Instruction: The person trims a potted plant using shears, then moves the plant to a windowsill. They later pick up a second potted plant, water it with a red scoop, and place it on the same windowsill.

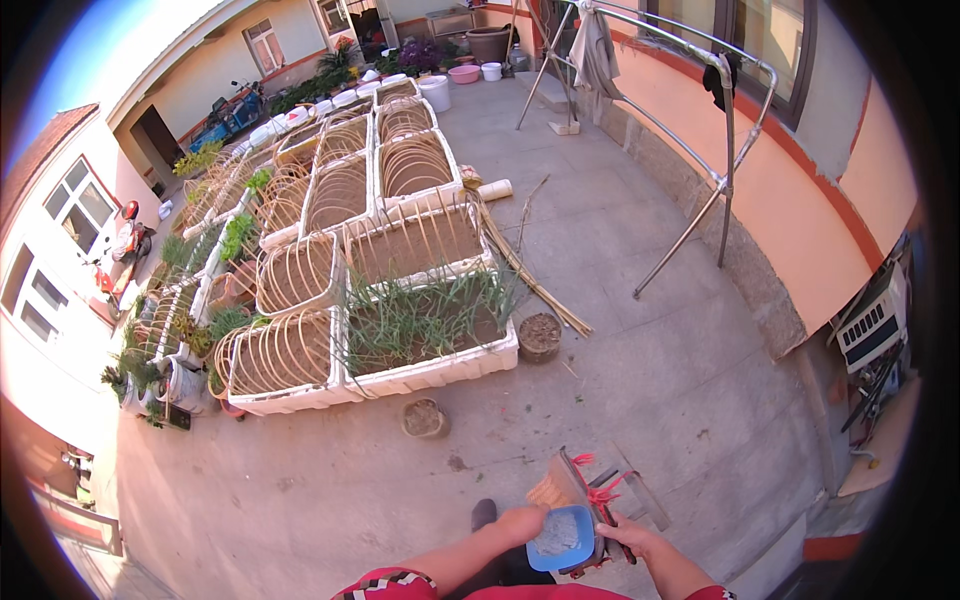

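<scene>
My left hand (pixel 523 523) grips the rim of a blue plastic tub (pixel 582 517), its fingertips partly hidden. Pale grey-white material (pixel 556 534), powdery or granular, covers the tub's bottom. Just to the right, my right hand (pixel 628 534) is closed around the near side of a dark frame (pixel 576 474) bound with red strips, possibly a folding stool. A tan woven piece (pixel 551 485) shows on that frame's left side. Both things are held low in front of my body, and the tub partly covers the frame.
White foam planter boxes (pixel 442 367) stand ahead, many under bent hoops (pixel 296 270); the nearest holds green onion-like plants (pixel 420 319). Soil-filled pots (pixel 424 418) and a bundle of canes (pixel 544 281) lie around them. A metal drying rack (pixel 682 229) stands by the right wall.
</scene>
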The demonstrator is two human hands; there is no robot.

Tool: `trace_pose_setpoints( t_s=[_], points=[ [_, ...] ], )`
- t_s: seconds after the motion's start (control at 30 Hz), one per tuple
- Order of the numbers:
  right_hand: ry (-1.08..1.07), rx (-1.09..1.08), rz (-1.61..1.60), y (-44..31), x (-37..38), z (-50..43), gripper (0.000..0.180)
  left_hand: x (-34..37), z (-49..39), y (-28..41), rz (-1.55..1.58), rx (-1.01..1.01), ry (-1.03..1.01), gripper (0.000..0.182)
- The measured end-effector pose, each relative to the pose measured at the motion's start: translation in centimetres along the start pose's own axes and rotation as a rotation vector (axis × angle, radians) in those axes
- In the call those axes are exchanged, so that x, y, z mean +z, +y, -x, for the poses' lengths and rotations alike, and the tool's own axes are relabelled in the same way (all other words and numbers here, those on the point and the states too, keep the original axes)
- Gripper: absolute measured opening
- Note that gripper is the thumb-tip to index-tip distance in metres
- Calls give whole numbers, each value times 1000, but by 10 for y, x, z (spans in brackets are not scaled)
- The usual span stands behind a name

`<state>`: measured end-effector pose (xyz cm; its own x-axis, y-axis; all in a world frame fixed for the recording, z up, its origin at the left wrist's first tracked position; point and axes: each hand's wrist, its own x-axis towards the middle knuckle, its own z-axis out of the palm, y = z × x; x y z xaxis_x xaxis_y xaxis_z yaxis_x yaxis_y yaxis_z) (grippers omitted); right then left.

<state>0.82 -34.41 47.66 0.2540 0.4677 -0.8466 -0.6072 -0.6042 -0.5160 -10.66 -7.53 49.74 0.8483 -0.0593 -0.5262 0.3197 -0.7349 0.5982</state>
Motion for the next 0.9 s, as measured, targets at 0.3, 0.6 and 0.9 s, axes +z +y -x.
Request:
trace_pose_setpoints(
  t_s=[0.3, 0.6, 0.9],
  points=[
    [140, -67, 181, -29, 33, 25, 102, -8, -2, 0, 88, 70, -6, 24],
    [235, -67, 310, -36, 6, 27, 92, 5, -22, 4, 282, 155, 131, 32],
    [340, -27, 114, -58, -49, 9, 73, -34, -41, 23, 757, -118, -201, 54]
  ],
)
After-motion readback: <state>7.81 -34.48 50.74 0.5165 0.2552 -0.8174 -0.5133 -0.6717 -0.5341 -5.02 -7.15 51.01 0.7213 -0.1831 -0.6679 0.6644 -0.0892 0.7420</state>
